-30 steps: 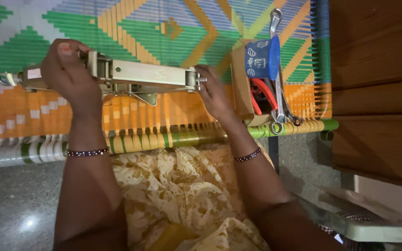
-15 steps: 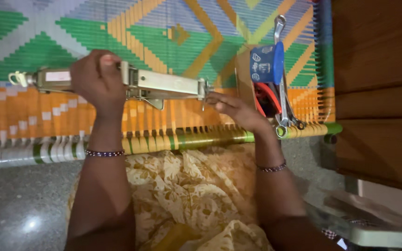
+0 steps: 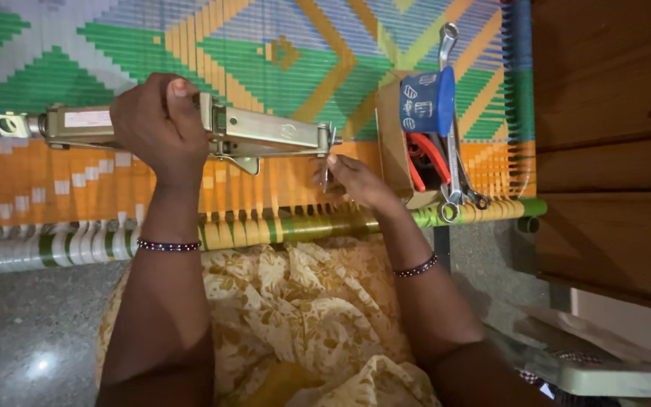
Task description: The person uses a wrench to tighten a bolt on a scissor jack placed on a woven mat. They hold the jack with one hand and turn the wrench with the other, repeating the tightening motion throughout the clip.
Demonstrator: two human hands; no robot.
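Head view is showing the left hand (image 3: 161,120) wrapping closed around a folded scissor jack (image 3: 265,136), keeping it level above the woven cot (image 3: 54,181); at three o'clock, the right hand (image 3: 352,177) is pinching its screw end (image 3: 331,143), steadying it.

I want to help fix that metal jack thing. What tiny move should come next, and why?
Probably a small turn of the screw end with the right hand. The left hand already grips the folded jack around its middle and holds it level above the woven cot, while the right fingers sit just under that end, so that is likely the part being worked.
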